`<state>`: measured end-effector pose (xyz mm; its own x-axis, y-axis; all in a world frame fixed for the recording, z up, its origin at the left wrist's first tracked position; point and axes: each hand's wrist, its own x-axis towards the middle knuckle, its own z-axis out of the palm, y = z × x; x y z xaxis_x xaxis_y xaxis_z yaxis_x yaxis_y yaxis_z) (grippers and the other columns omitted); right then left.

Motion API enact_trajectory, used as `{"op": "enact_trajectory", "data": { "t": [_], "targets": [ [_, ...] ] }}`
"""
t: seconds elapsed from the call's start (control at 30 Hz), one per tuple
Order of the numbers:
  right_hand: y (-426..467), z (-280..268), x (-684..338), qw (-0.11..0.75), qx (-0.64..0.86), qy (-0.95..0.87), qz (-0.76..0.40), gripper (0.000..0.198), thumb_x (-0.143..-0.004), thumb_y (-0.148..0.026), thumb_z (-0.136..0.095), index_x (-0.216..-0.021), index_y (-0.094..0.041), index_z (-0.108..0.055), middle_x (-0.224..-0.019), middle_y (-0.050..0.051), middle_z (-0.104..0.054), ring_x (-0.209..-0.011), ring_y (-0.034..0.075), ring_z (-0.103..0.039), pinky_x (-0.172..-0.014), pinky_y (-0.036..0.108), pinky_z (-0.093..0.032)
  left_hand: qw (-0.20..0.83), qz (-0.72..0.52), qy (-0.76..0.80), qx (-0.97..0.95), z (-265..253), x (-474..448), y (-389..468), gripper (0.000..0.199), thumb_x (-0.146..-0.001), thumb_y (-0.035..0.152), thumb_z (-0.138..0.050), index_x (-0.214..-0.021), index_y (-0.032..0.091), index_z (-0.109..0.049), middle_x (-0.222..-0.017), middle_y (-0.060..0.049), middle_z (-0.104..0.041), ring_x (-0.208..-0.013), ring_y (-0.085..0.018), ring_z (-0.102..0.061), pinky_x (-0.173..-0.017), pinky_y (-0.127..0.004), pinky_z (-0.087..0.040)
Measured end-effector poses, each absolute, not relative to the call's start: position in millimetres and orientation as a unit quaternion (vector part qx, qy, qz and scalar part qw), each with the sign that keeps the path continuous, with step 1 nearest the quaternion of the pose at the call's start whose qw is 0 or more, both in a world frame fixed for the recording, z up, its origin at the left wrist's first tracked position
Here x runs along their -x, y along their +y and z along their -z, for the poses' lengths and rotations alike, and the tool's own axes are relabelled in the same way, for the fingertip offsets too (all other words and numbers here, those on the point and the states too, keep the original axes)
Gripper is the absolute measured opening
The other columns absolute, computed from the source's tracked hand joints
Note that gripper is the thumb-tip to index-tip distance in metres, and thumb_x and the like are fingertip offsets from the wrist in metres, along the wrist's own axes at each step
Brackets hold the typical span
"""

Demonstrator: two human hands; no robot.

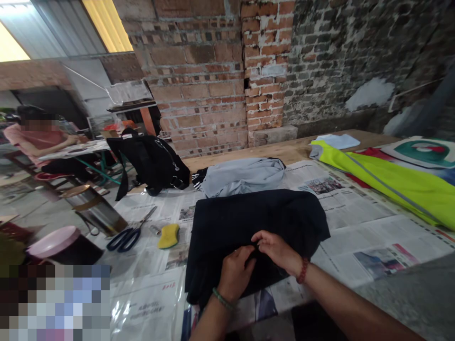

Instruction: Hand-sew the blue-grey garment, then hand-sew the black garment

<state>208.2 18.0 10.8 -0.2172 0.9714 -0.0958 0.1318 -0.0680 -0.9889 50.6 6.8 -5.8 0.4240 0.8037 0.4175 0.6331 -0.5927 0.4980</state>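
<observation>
A dark navy folded cloth [227, 222], perhaps a garment, lies in front of me on newspaper. Over its near part my left hand [236, 272], with a green bead bracelet, has its fingers bent and drawn together. My right hand [279, 251], wearing a reddish bead bracelet, meets it from the right with curled fingers. The fingertips of both hands nearly touch just above the dark fabric. Whatever is pinched between them is too small or too dark to make out. Behind the dark cloth rests a light grey folded garment [245, 175].
Left of the cloth are a yellow sponge [168, 236], dark-handled scissors [130, 237], a metal cylinder [95, 210] and a pink-lidded container [57, 241]. A black bag [149, 163] stands behind. At right lie a neon-yellow garment [387, 184] and an iron [423, 150]. A person [35, 137] sits far left.
</observation>
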Motion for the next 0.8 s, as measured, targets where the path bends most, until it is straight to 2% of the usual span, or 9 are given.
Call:
{"op": "enact_trajectory", "data": {
  "t": [0.13, 0.27, 0.5, 0.63, 0.73, 0.8],
  "targets": [
    [17.4, -18.9, -210.9, 0.377, 0.495, -0.559, -0.548, 0.026, -0.068, -0.016, -0.046, -0.089, -0.017, -0.061, -0.058, -0.003, -0.052, -0.055, 0.009, -0.045, -0.053, 0.021, -0.033, 0.116, -0.310, 0.444, -0.833, 4.7, -53.4, 5.6, 0.030, -0.070, 0.005, -0.054, -0.093, 0.022, -0.060, -0.086, -0.003, -0.068, -0.077, -0.018, -0.064, -0.070, -0.028, -0.050],
    [20.9, -23.1, -211.8, 0.367, 0.493, -0.554, -0.562, 0.022, -0.071, -0.027, -0.049, -0.079, -0.016, -0.065, -0.065, 0.000, -0.059, -0.057, 0.011, -0.048, -0.053, 0.022, -0.035, 0.121, -0.313, 0.439, -0.833, 3.8, -53.1, 5.5, 0.030, -0.070, 0.004, -0.052, -0.092, 0.023, -0.060, -0.084, -0.002, -0.068, -0.076, -0.017, -0.064, -0.070, -0.027, -0.050],
    [27.7, -19.7, -215.9, 0.344, 0.457, -0.573, -0.587, 0.015, -0.065, -0.026, -0.056, -0.072, -0.017, -0.066, -0.057, -0.003, -0.056, -0.050, 0.009, -0.043, -0.049, 0.021, -0.031, 0.132, -0.326, 0.424, -0.835, 3.0, -52.4, 5.5, 0.028, -0.072, 0.007, -0.052, -0.091, 0.025, -0.062, -0.082, -0.002, -0.068, -0.075, -0.016, -0.063, -0.069, -0.026, -0.049],
    [28.4, -18.9, -216.5, 0.336, 0.470, -0.618, -0.534, 0.012, -0.068, -0.023, -0.054, -0.071, -0.016, -0.063, -0.062, -0.003, -0.055, -0.058, 0.009, -0.046, -0.057, 0.021, -0.034, 0.188, -0.355, 0.414, -0.817, 1.1, -52.9, 7.1, 0.019, -0.075, 0.013, -0.052, -0.086, 0.023, -0.064, -0.078, -0.002, -0.068, -0.073, -0.015, -0.062, -0.067, -0.025, -0.048],
    [29.9, -19.0, -213.7, 0.375, 0.489, -0.617, -0.490, 0.010, -0.069, -0.023, -0.053, -0.069, -0.016, -0.061, -0.070, -0.002, -0.056, -0.068, 0.011, -0.048, -0.067, 0.024, -0.035, 0.244, -0.382, 0.428, -0.782, -1.0, -51.2, 10.9, 0.014, -0.076, 0.017, -0.053, -0.082, 0.021, -0.065, -0.076, -0.002, -0.068, -0.069, -0.014, -0.062, -0.065, -0.024, -0.048],
    [32.2, -20.0, -210.9, 0.409, 0.494, -0.563, -0.521, 0.010, -0.069, -0.025, -0.053, -0.068, -0.016, -0.058, -0.066, -0.002, -0.054, -0.066, 0.011, -0.048, -0.066, 0.024, -0.036, 0.280, -0.390, 0.452, -0.752, -2.6, -48.6, 14.0, 0.012, -0.075, 0.020, -0.055, -0.080, 0.021, -0.066, -0.070, 0.000, -0.067, -0.062, -0.013, -0.060, -0.059, -0.021, -0.047]
  ]
}}
